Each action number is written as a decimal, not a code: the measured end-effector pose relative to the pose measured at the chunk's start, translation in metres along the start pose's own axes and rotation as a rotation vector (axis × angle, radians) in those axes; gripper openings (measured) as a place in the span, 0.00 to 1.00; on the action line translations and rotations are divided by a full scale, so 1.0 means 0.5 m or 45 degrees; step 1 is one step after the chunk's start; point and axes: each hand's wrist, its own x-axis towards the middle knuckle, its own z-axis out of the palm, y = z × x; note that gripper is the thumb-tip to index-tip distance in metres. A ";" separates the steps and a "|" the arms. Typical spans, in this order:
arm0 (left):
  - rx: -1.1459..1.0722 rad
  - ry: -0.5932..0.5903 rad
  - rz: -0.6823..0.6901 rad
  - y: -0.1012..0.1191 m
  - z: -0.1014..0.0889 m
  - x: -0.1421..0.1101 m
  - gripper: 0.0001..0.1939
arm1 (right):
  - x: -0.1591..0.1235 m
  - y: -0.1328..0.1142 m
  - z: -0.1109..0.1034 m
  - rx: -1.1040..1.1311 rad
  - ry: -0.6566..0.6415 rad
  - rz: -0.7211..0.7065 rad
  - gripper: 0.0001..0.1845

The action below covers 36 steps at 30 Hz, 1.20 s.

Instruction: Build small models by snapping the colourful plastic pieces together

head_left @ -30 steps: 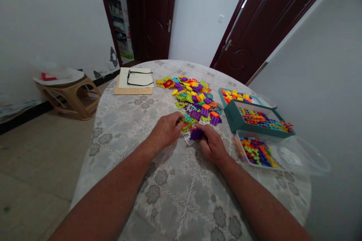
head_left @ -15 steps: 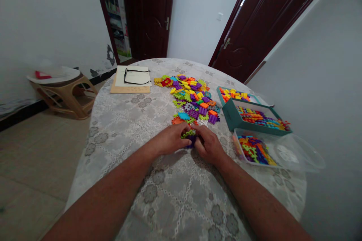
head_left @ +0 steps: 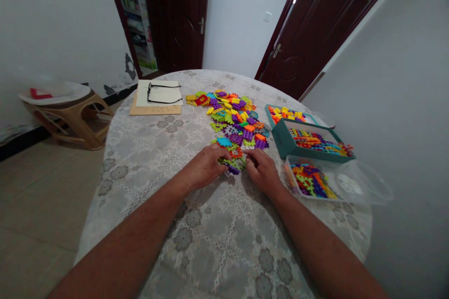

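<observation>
Close in front of me on the table, a small build of lime-green and purple plastic gear pieces [head_left: 232, 167] lies between my hands. My left hand [head_left: 206, 164] pinches its left side with thumb and fingers. At its right edge is my right hand [head_left: 262, 168], its index finger stretched toward the build and its thumb a little apart from it. Just beyond the fingertips sit an orange gear piece [head_left: 236, 153] and a light-blue one [head_left: 224, 142]. My left fingers hide part of the build.
A pile of coloured gear pieces [head_left: 242, 119] spreads beyond my hands. To the right stand a teal box [head_left: 280, 142] of coloured sticks, a shallower tray [head_left: 310, 119] and a clear plastic tub [head_left: 329, 197] with pieces. Glasses [head_left: 149, 93] lie on paper [head_left: 142, 88] at the far left.
My hands have moved slightly apart, and the green and purple build shows more between them. The right fingers have loosened from it. The whole view has shifted a little.
</observation>
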 end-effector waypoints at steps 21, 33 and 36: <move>0.062 -0.209 -0.137 0.010 0.024 0.000 0.17 | 0.005 -0.011 -0.079 -0.296 -0.691 0.026 0.13; 0.007 -0.185 -0.092 0.011 0.031 -0.002 0.32 | 0.007 -0.026 -0.059 -0.131 -0.463 -0.074 0.09; 0.047 -0.179 -0.063 0.003 0.032 -0.002 0.29 | 0.004 -0.048 -0.049 0.000 -0.473 -0.074 0.10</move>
